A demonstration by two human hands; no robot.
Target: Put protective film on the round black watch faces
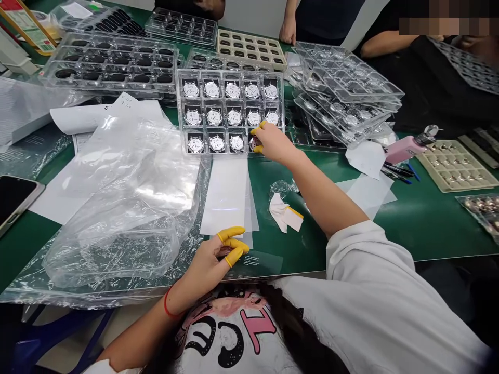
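Note:
A clear plastic tray (231,128) holds rows of round silver watch cases with printed backs, each in its own pocket. My right hand (278,143), with yellow finger cots, reaches into the front row, thumb and fingers closed around a watch case (254,142) still in its pocket. Near the table's front edge is my left hand (210,262), also in yellow cots. Its thumb and middle fingertips meet; whatever is between them is too small to name. Beside those fingertips lies a clear film with small white print (265,263). White translucent strips (224,202) lie between the tray and this hand.
A large clear plastic bag (128,208) covers the left, near a phone (15,200). Behind stand trays of black discs (113,62). Stacked clear trays (346,88), a pink bottle (405,148) and a beige tray (456,163) sit rightward. Other people stand across the table.

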